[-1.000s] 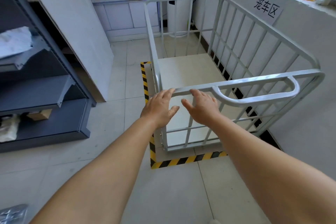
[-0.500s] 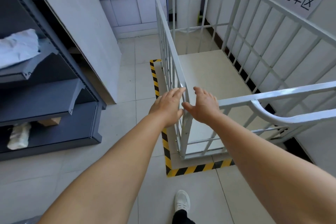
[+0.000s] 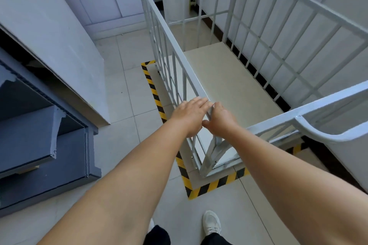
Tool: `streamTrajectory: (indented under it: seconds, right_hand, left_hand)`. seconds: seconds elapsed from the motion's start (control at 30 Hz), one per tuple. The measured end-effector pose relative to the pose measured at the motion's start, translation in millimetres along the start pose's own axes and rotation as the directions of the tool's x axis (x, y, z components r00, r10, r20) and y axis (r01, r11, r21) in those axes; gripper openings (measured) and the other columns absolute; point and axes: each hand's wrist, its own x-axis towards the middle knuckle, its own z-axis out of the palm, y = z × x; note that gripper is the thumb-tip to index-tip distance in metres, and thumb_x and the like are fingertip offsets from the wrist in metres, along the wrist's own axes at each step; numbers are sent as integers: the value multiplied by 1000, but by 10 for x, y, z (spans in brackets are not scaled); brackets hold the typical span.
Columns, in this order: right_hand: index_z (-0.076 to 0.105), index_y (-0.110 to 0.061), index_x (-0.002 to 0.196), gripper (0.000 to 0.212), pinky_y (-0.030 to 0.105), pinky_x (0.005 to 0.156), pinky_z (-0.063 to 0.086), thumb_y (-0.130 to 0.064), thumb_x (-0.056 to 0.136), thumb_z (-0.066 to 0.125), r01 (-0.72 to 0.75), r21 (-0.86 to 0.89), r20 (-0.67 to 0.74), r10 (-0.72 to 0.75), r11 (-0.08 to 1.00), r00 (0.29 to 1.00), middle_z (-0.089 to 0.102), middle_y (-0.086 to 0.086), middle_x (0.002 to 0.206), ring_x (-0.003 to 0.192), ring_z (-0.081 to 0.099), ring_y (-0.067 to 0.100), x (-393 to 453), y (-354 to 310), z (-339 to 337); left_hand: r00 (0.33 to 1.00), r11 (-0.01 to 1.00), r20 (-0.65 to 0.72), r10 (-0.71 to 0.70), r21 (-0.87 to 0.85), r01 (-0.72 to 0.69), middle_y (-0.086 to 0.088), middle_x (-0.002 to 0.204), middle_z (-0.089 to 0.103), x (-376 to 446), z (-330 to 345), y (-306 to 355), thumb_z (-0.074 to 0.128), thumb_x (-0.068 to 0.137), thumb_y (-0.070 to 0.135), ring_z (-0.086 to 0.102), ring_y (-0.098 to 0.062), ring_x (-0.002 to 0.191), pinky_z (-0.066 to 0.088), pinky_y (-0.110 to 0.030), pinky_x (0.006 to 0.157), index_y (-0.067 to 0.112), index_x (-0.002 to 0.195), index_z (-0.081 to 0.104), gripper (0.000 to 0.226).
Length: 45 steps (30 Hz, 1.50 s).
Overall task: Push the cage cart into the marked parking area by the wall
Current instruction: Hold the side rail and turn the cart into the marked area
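now both hands meet at the cage cart's (image 3: 229, 77) near corner, mid-frame: left hand (image 3: 190, 116) flat and loose on the rail, right hand (image 3: 220, 120) apparently curled round it. cart stands inside striped floor tape (image 3: 214, 185), beside the wall (image 3: 338, 32).

Both hands, left hand (image 3: 190, 117) and right hand (image 3: 220, 120), on cage cart (image 3: 179, 53) corner; cart inside striped floor marking (image 3: 215, 184).

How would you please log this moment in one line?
phase: parking | cart: inside tape, beside wall | left hand: flat on corner rail | right hand: on rail | grasp: unclear
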Motion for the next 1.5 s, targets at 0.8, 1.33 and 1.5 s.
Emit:
streamTrajectory:
  seconds: [0.8,1.33,1.5]
  right_hand:
    - [49,-12,74,40,30,49,37,-47,88,61,-499,219,-110,530,838,841,52,2,65,62,54,23,370,-255,273]
    - [53,-11,83,16,27,45,33,-25,89,58,-575,296,-89,621,763,778,52,3,67,54,46,19,330,-651,467]
    - [51,-13,83,14,28,46,34,-24,90,57,-568,286,-85,611,772,787,50,3,68,55,45,17,330,-760,511]
  left_hand:
    - [840,803,50,541,266,-533,-4,126,43,1033,-19,-537,49,93,12,36,-27,126,13,-39,114,21,129,43,37]
    - [799,762,146,584,243,-601,-1,108,55,1122,3,-818,46,92,7,42,-27,112,22,-40,105,22,111,53,26]
    - [780,736,160,605,262,-624,-3,107,55,1098,11,-928,46,93,7,42,-27,111,24,-41,102,20,110,53,22]
